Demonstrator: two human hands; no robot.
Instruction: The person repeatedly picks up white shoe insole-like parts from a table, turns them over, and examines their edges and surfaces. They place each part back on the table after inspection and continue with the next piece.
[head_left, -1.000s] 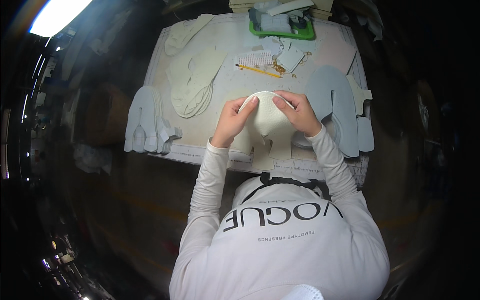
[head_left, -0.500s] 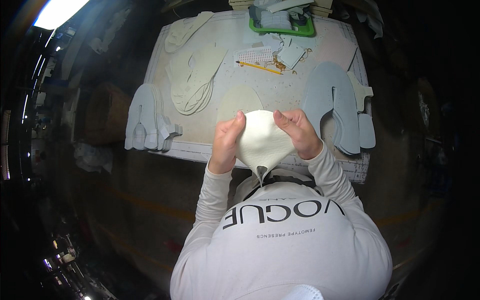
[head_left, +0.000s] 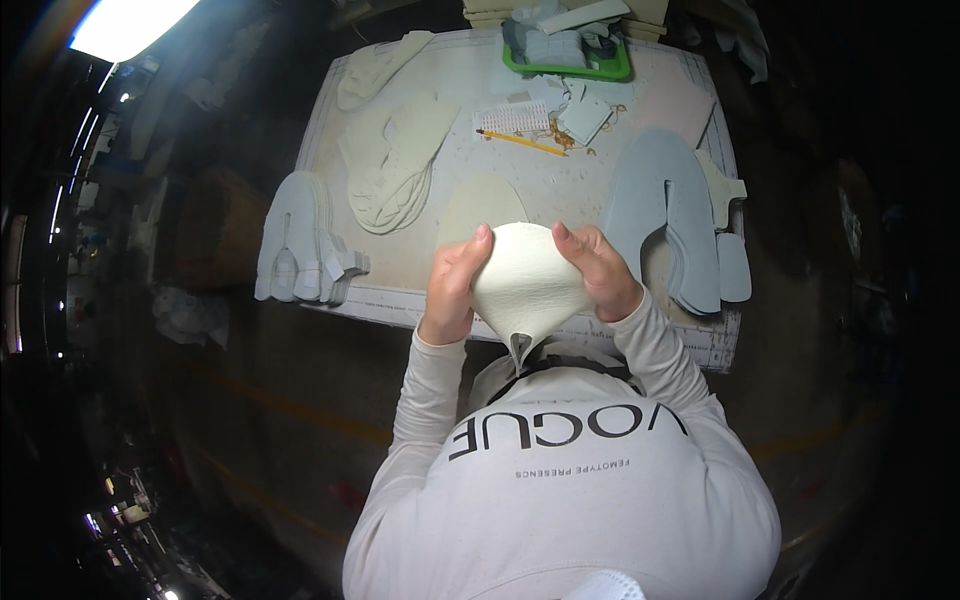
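Observation:
Between my two hands I hold up a cream, leather-like cut piece [head_left: 530, 275], rounded at its top. It narrows to a slit, drooping point near my waist. My left hand [head_left: 455, 283] grips its left edge, thumb on top and fingers underneath. On the opposite edge, my right hand [head_left: 602, 275] pinches it the same way, the fingers mostly hidden behind. Just beyond, a similar pale cream piece [head_left: 487, 198] lies flat on the table, partly covered by the held one.
On the table [head_left: 440, 70] lie a cream stack [head_left: 395, 170], grey-blue curved pieces [head_left: 640, 180] at right and pale slotted pieces [head_left: 290, 225] at left. Farther back are a yellow pencil [head_left: 522, 142], rubber bands [head_left: 568, 138] and a green tray [head_left: 567, 72] of scraps.
The held piece bends a little differently, its surface showing more creases. Both hands keep their hold at nearly the same place. The whole table view has shifted slightly.

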